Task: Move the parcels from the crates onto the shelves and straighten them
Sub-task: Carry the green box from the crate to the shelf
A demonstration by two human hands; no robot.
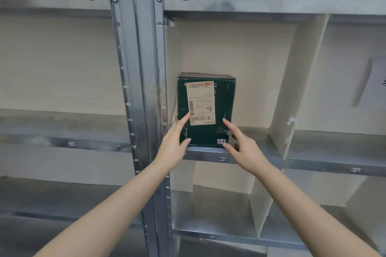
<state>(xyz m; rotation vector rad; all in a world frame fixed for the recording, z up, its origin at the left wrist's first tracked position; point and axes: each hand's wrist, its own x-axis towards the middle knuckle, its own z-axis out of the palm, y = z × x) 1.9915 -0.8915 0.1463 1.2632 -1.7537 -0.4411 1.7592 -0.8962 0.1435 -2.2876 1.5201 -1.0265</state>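
The metal shelf (pixel 208 155) bears a green parcel (pixel 223 110), upright at its front edge, left of a white divider (pixel 292 89).

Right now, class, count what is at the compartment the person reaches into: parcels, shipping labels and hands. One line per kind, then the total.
Green parcel: 1
Shipping label: 1
Hands: 2 (left hand, right hand)
Total: 4
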